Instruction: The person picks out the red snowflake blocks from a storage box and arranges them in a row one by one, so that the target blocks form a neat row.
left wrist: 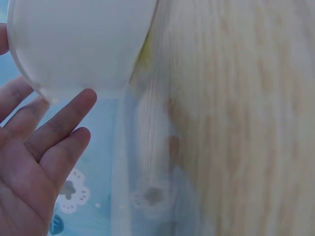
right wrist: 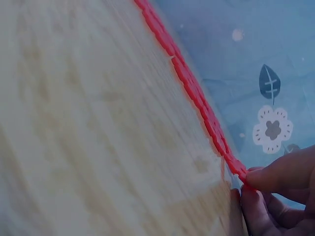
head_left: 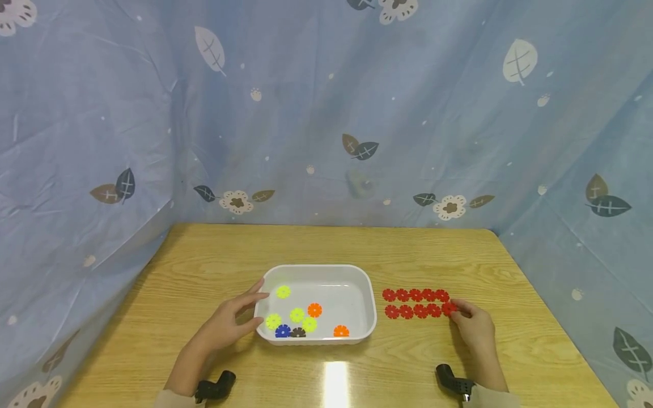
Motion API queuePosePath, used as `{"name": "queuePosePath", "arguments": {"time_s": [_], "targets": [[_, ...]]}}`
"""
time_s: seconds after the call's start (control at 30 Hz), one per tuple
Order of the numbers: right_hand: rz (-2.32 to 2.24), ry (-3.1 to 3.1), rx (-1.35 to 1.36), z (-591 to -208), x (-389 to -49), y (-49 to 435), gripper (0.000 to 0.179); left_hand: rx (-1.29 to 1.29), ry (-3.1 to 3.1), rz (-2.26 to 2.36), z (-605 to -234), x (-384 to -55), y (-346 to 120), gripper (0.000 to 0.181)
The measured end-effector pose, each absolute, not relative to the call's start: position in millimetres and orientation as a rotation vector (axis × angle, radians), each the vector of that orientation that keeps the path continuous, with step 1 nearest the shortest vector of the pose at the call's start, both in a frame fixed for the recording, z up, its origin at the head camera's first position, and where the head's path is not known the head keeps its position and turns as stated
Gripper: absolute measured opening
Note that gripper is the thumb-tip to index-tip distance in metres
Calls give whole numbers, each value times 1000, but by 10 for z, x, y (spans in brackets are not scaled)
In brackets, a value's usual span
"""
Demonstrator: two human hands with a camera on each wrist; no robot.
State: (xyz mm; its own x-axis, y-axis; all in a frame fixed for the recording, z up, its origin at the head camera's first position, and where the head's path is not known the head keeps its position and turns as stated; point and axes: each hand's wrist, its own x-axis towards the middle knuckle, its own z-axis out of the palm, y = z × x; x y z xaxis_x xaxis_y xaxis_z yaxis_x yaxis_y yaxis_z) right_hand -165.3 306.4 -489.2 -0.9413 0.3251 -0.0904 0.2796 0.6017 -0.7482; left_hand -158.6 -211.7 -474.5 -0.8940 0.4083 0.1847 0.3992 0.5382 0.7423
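A white plastic tray (head_left: pixel 321 341) holds several notched flower-shaped discs: yellow-green (head_left: pixel 297 315), orange (head_left: pixel 314 310), a blue disc (head_left: pixel 283 331) and a dark one (head_left: pixel 298 333). At its left side is my left hand (head_left: pixel 224 323), fingers spread and fairly straight, tips against the rim. To the right of the tray, red flower discs lie in two rows, a back row (head_left: pixel 415 294) and a front row (head_left: pixel 420 310). My right hand (head_left: pixel 475 330) pinches a red disc (head_left: pixel 449 308) at the right end of the front row between thumb and finger; the right wrist view shows this pinch closely.
Everything stands on a wooden table (head_left: pixel 408 368). A blue curtain (head_left: pixel 316 113) with leaf and flower prints hangs behind the table and along both sides. Black wrist devices (head_left: pixel 216 387) are strapped to both forearms.
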Motion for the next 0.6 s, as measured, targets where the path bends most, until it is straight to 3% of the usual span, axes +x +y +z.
{"name": "queuePosePath", "arguments": {"time_s": [0.47,0.6], "targets": [[1157,-2729,-537,-4846,-1602,3007,37,670,2751,1273,-4710,-1572,-2116,49],[1201,-2722,-430,-4707,-1594,2926,42,689,2792,1222,-4695,-1565,-2124,51]]}}
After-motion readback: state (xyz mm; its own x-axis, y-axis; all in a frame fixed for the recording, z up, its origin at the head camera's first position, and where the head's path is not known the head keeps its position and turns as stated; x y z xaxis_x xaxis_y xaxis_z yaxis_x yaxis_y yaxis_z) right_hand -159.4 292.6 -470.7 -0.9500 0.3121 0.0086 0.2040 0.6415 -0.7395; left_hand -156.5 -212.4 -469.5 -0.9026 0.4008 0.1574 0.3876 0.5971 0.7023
